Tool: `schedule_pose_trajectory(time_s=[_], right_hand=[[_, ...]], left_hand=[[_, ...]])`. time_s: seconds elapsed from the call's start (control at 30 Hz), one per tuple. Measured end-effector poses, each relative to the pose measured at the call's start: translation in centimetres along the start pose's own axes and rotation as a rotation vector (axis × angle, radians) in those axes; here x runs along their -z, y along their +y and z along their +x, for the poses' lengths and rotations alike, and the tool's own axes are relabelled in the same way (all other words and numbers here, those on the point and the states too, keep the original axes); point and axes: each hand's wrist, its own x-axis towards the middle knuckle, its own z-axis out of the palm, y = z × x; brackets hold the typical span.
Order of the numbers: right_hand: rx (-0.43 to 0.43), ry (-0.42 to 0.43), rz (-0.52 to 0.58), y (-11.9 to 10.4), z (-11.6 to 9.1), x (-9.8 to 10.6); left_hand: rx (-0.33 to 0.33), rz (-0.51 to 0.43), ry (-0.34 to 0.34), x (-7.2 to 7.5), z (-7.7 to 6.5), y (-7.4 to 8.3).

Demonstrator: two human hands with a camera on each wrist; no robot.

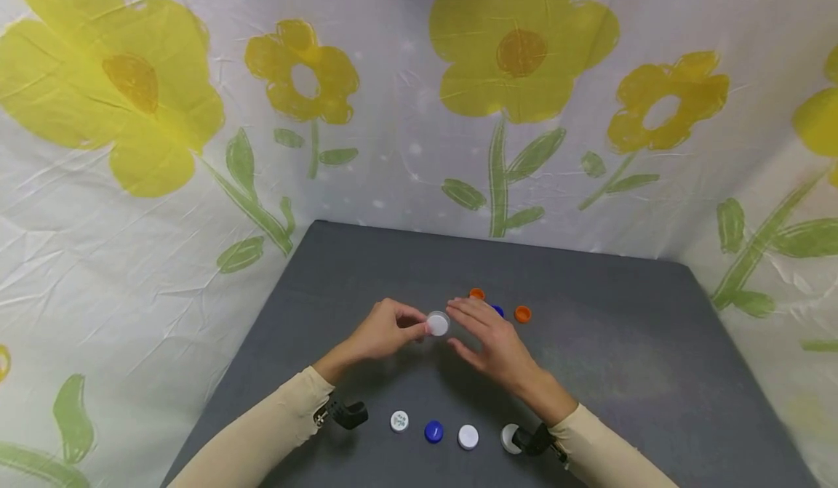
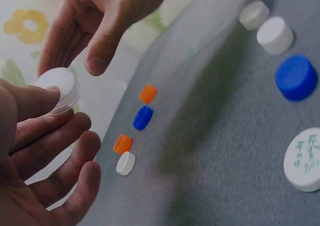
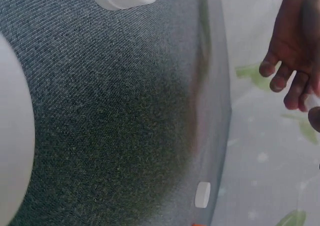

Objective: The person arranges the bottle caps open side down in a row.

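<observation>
A round white cap with a clear rim point(image 1: 438, 324) is held up above the dark table, pinched at its edge between the thumb and fingers of my left hand point(image 1: 389, 329). In the left wrist view that thumb presses on the cap's white face point(image 2: 54, 80), and the other fingers spread below. My right hand point(image 1: 487, 339) is on the cap's other side, fingers extended and thumb apart. Its fingertips come close to the cap's rim in the left wrist view. In the right wrist view, my left hand point(image 3: 295, 50) shows at the right edge.
Along the near side lie a white cap with green print point(image 1: 399, 421), a blue cap point(image 1: 433, 432) and two white caps point(image 1: 468, 437). Farther back are two orange caps point(image 1: 522, 314), a blue cap point(image 2: 143, 118) and a white cap point(image 2: 126, 163). A flowered curtain point(image 1: 406, 146) surrounds the table.
</observation>
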Motion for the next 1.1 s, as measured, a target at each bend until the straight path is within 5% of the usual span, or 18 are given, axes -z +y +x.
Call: schedule_pose_trajectory(time_s=[0.27,0.43,0.6,0.77,1.1], right_hand=[[0.045,0.004,-0.006,0.1,0.1,-0.5],[-0.071,-0.019,0.024,-0.2,0.2,-0.8],[-0.207,-0.044,0.113,-0.5,0.8,-0.9],[-0.232,-0.107,0.122,-1.0,1.6,-0.7],[-0.214,-0.345,0.071,-1.9,2.8,-1.2]], left_hand=[[0.032,-0.051,-0.099,0.2,-0.1,0.1],[-0.062,0.086,-0.006,0.4,-0.3,0.4],[-0.229,0.248,0.06,0.7,-0.5,0.7],[-0.388,0.454,0.089,1.0,-0.7,0.3],[-0.432,0.63,-0.002,1.6,-1.5,-1.2]])
